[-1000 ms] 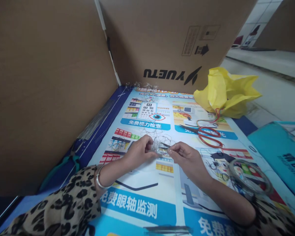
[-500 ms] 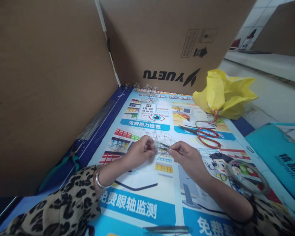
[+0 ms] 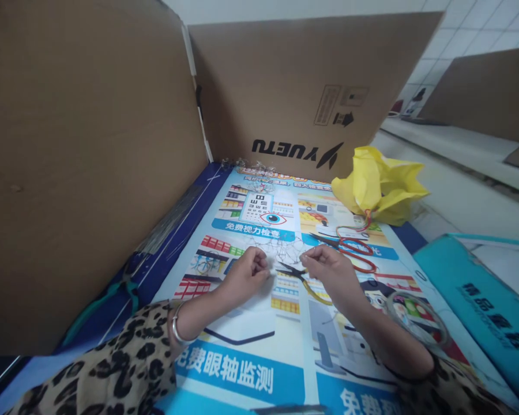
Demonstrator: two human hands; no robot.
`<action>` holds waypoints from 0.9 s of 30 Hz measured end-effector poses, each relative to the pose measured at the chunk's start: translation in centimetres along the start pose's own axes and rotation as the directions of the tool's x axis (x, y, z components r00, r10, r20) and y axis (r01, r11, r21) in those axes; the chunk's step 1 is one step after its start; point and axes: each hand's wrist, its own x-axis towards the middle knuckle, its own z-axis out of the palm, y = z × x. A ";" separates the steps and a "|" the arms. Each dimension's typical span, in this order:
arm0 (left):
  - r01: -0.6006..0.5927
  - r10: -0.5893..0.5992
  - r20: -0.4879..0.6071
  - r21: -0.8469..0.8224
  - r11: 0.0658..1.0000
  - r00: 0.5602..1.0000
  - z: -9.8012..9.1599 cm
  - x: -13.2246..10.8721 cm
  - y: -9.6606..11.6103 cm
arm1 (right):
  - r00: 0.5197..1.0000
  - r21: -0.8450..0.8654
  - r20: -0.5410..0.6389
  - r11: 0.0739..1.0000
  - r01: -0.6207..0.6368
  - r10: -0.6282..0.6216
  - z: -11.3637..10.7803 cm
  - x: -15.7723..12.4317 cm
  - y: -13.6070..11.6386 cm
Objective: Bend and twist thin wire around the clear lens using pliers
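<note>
My left hand (image 3: 251,271) is closed in a pinch, palm side turned to the right, at the middle of the printed sheet (image 3: 242,351). Opposite it, my right hand (image 3: 328,270) pinches with thumb and forefinger. Thin bent wire (image 3: 283,248) shows as a fine tangle at and behind the gap between my fingertips. Its strands are faint, so which ones each hand grips is hard to trace. Just below the gap lies a small yellow-handled cutting tool (image 3: 313,291), dark jaws pointing left, partly behind my right hand.
Red-handled scissors (image 3: 357,248) and a yellow bag (image 3: 380,187) are at back right. A clear ring-shaped coil (image 3: 417,320) and a teal box (image 3: 467,300) stand right. Teal-handled pliers (image 3: 112,297) and straight wires (image 3: 168,222) lie left. Cardboard walls (image 3: 303,86) bound the back and left.
My hands have moved farther apart, and the yellow-handled tool below them now shows. The camera view has tilted upward.
</note>
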 end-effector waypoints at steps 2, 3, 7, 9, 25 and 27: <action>0.001 -0.001 0.015 -0.002 1.000 1.000 0.0 0.1 0.0 | 1.000 0.016 -0.028 1.000 0.007 -0.007 -0.1 1.3 -0.3; -0.003 0.003 0.026 -0.001 1.000 1.000 0.0 0.1 0.1 | 0.999 0.025 -0.045 1.000 0.002 -0.001 -0.1 2.1 -0.4; -0.035 0.035 0.050 0.017 0.999 0.998 -0.1 0.1 0.1 | 0.996 0.008 -0.092 1.000 -0.006 0.007 0.3 5.7 -0.1; -0.046 0.045 0.052 0.023 0.999 0.998 -0.1 0.1 0.1 | 0.993 -0.011 -0.113 1.000 -0.017 0.015 0.6 7.4 0.2; -0.082 0.070 0.121 0.095 0.992 0.990 -0.1 0.3 -0.1 | 0.975 -0.260 -0.068 0.940 -0.222 0.211 0.9 12.8 2.6; -0.081 0.068 0.122 0.100 0.992 0.990 -0.1 0.3 0.0 | 0.975 -0.274 -0.072 0.936 -0.221 0.209 0.9 12.8 2.6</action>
